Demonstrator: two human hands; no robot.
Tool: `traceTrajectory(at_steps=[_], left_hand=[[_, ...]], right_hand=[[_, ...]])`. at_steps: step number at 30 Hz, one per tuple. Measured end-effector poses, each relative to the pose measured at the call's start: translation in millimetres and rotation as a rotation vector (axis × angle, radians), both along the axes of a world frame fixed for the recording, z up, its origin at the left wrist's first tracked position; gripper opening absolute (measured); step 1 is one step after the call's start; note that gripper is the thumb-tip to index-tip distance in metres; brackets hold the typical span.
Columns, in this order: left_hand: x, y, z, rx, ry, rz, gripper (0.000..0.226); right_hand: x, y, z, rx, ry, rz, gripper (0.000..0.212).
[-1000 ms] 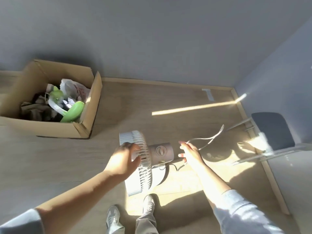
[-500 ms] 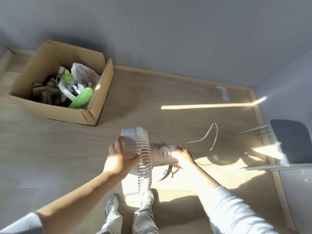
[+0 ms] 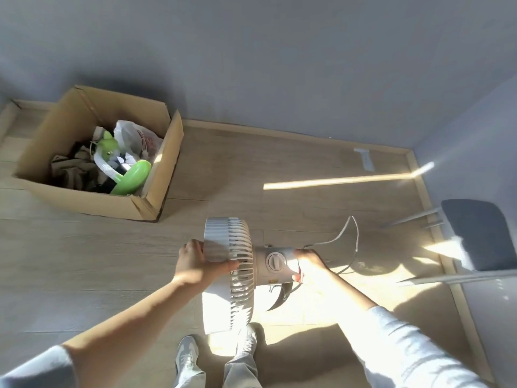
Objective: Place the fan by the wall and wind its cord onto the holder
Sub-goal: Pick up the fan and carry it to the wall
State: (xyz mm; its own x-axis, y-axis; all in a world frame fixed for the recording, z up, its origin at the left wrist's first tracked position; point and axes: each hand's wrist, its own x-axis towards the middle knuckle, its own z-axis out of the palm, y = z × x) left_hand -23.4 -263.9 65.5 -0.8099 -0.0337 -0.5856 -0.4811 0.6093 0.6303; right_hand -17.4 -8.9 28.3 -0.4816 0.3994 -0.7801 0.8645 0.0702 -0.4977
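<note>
A white fan (image 3: 232, 264) is held in the air above the wooden floor, its grille facing left and its grey motor housing with a round dial (image 3: 275, 261) pointing right. My left hand (image 3: 195, 263) grips the grille's rim. My right hand (image 3: 309, 264) holds the rear of the motor housing, where the white cord (image 3: 344, 233) leaves the fan and loops up and to the right. A dark curved part (image 3: 281, 296) hangs below the housing. The grey wall (image 3: 279, 65) stands ahead.
An open cardboard box (image 3: 156, 197) with green and white items sits at the left by the wall. A dark chair (image 3: 481, 236) with metal legs stands at the right wall. My two feet (image 3: 218, 357) are below the fan. A tape strip (image 3: 365, 159) lies near the corner.
My right hand has moved from the loose cord onto the rear of the motor housing. The view has turned toward the wall, and the fan stays in both hands.
</note>
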Motion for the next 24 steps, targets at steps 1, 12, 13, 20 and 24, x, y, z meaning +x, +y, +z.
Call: traceTrajectory(at_steps=[1, 12, 13, 20, 24], left_hand=[[-6, 4, 7, 0.027, 0.016, -0.016, 0.058], [-78, 96, 117, 0.081, 0.192, -0.133, 0.039], [-85, 106, 127, 0.066, 0.204, -0.138, 0.042], [-138, 177, 175, 0.087, 0.284, -0.125, 0.07], [-173, 219, 191, 0.103, 0.322, -0.175, 0.051]], right_hand=[[0, 2, 5, -0.012, 0.011, -0.01, 0.012], [-38, 73, 129, 0.004, 0.161, -0.063, 0.01], [-41, 82, 136, -0.026, 0.186, -0.072, 0.009], [-86, 150, 181, -0.002, 0.272, -0.17, 0.01], [-116, 189, 195, 0.029, 0.309, -0.218, 0.008]])
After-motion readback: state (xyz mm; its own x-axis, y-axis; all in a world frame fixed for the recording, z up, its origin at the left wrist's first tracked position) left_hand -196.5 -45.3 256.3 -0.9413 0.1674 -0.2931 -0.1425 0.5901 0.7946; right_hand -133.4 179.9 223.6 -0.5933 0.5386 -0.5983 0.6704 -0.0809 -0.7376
